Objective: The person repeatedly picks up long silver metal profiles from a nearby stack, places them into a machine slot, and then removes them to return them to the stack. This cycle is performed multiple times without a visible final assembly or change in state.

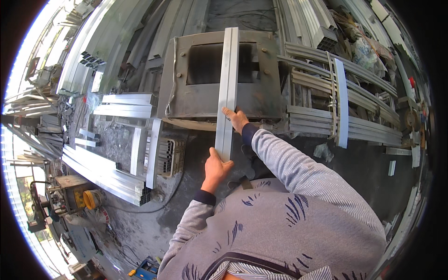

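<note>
Aluminium profile [227, 88] lies lengthwise across dark metal stand [186, 100] (near end overhangs its front edge). Left hand [215, 169] grips near end; right hand [234, 118] lies open on its side. Best kept square, steady.

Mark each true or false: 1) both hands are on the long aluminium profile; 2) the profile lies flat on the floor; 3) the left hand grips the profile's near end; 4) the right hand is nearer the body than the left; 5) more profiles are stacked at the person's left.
1) True. The left hand and the right hand both touch the long aluminium profile.
2) False. It lies across the dark metal stand, with its near end held up.
3) True. The left hand holds the near end.
4) False. The right hand rests farther up the profile, beyond the left.
5) True. A stack of aluminium profiles lies on the floor at the person's left.
</note>
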Tool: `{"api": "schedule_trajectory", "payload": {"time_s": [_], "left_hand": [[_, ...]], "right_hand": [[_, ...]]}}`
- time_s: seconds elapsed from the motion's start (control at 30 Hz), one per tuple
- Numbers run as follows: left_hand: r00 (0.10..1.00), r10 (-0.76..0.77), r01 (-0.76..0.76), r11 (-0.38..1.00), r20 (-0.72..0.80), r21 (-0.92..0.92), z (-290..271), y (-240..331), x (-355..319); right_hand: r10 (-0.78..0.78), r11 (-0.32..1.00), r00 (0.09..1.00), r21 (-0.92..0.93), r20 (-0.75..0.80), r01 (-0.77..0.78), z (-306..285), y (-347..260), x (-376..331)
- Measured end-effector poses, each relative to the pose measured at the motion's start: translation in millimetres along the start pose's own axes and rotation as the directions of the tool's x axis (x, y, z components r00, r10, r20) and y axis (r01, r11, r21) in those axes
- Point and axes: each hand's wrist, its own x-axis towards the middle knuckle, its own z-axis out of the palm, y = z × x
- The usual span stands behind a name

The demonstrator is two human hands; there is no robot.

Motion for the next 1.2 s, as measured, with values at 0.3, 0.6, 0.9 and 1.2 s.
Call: {"api": "schedule_trajectory", "payload": {"time_s": [0.3,0.6,0.9,1.2], "left_hand": [[0.998,0.058,-0.057,0.998,-0.032,0.017,12,-37,-45],[0.997,0.073,-0.072,0.997,-0.034,0.030,7,-64,-76],[0.997,0.012,-0.009,0.999,-0.076,0.040,-4,-88,-105],[0.991,-0.106,0.112,0.991,-0.079,0.073,-22,-138,-161]], "right_hand": [[-0.007,0.999,0.999,0.042,0.045,0.005,16,13,-54],[0.046,0.989,0.997,-0.146,0.068,-0.036,29,12,-94],[0.018,0.998,0.992,-0.054,0.127,-0.011,63,42,-108],[0.231,0.926,0.920,-0.360,0.315,-0.109,85,62,-144]]}}
